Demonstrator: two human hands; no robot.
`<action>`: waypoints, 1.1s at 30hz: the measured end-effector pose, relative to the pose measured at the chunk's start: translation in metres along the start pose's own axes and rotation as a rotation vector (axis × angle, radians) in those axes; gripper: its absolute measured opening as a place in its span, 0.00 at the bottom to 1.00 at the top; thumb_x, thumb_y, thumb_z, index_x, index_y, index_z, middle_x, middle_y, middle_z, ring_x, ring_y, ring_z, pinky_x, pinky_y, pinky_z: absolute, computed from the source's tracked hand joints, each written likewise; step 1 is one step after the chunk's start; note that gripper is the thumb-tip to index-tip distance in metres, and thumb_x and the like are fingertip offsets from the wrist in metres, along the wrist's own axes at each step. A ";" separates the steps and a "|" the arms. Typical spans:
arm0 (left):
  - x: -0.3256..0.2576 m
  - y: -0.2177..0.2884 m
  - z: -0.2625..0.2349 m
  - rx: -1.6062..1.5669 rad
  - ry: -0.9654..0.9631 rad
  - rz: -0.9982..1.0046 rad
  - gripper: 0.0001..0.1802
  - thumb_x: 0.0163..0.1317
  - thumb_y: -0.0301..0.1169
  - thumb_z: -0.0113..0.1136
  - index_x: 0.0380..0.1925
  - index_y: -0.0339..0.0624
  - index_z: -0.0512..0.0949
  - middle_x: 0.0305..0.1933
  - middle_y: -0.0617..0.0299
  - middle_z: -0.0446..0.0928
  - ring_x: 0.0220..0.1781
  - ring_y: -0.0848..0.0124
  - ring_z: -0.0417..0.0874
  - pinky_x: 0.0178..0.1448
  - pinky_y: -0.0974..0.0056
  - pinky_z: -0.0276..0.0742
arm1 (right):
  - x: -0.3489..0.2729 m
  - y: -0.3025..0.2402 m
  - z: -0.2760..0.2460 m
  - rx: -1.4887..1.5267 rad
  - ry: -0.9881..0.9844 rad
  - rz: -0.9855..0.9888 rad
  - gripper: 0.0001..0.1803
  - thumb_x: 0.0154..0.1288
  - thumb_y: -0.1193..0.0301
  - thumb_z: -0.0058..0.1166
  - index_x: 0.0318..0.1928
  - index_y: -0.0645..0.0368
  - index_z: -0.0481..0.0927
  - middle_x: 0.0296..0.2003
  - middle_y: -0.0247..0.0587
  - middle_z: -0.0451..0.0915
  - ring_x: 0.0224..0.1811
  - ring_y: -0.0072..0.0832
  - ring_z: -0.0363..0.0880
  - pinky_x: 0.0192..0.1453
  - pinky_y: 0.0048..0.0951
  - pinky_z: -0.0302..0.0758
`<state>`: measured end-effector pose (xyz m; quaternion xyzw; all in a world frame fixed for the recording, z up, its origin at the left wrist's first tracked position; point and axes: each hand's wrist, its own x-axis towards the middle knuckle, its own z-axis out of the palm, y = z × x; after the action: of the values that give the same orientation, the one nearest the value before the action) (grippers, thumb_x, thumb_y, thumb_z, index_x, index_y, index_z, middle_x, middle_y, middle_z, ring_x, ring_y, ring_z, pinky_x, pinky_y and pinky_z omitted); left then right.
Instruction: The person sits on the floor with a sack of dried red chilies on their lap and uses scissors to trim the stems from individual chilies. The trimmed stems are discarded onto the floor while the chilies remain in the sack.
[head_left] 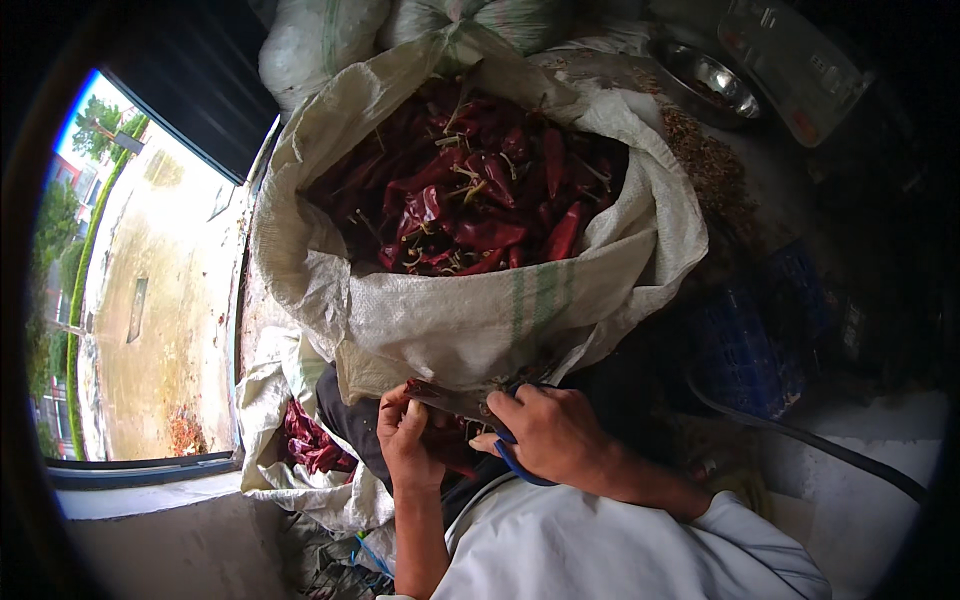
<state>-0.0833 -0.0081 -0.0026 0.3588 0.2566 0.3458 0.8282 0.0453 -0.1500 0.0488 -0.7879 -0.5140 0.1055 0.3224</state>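
Observation:
My right hand (565,435) is closed round the blue handles of a pair of scissors (455,400), whose dark blades point left. Just past the blade tips, my left hand (410,445) pinches a dried red chili pepper (411,387) between thumb and fingers. Both hands are in front of a big white woven sack (440,325) with its mouth rolled open. Wrinkled dark red chili peppers (485,215) with pale stems fill it. More red pepper shows below the blades, partly hidden by my hands.
A smaller white sack (262,465) with red peppers (312,440) stands at the left. Behind are stuffed sacks (325,45), a steel bowl (735,95) and a clear plastic tub (790,70). Brown bits (705,165), a blue crate (745,350) and a dark hose (850,455) are at the right.

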 end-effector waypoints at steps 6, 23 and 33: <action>0.005 -0.002 -0.001 -0.221 0.027 -0.110 0.11 0.66 0.28 0.61 0.47 0.41 0.74 0.40 0.63 0.77 0.29 0.75 0.72 0.34 0.67 0.74 | -0.003 0.006 -0.003 -0.042 0.081 -0.011 0.26 0.49 0.51 0.72 0.39 0.56 0.79 0.22 0.47 0.76 0.24 0.44 0.82 0.26 0.40 0.77; 0.010 -0.006 -0.005 -0.119 0.041 -0.062 0.15 0.67 0.28 0.58 0.52 0.35 0.75 0.36 0.64 0.77 0.28 0.74 0.72 0.32 0.65 0.76 | -0.008 0.005 -0.011 -0.144 -0.003 -0.015 0.19 0.53 0.57 0.69 0.35 0.56 0.78 0.21 0.44 0.75 0.23 0.41 0.82 0.24 0.38 0.78; 0.005 -0.001 0.014 0.083 0.194 -0.109 0.14 0.66 0.27 0.58 0.50 0.34 0.76 0.30 0.64 0.76 0.26 0.75 0.76 0.34 0.64 0.84 | -0.012 0.008 -0.009 -0.291 0.006 -0.061 0.20 0.53 0.57 0.68 0.38 0.57 0.79 0.22 0.41 0.76 0.22 0.33 0.82 0.23 0.30 0.78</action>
<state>-0.0704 -0.0100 0.0043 0.3433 0.3686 0.3223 0.8015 0.0506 -0.1658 0.0490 -0.8107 -0.5465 0.0174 0.2093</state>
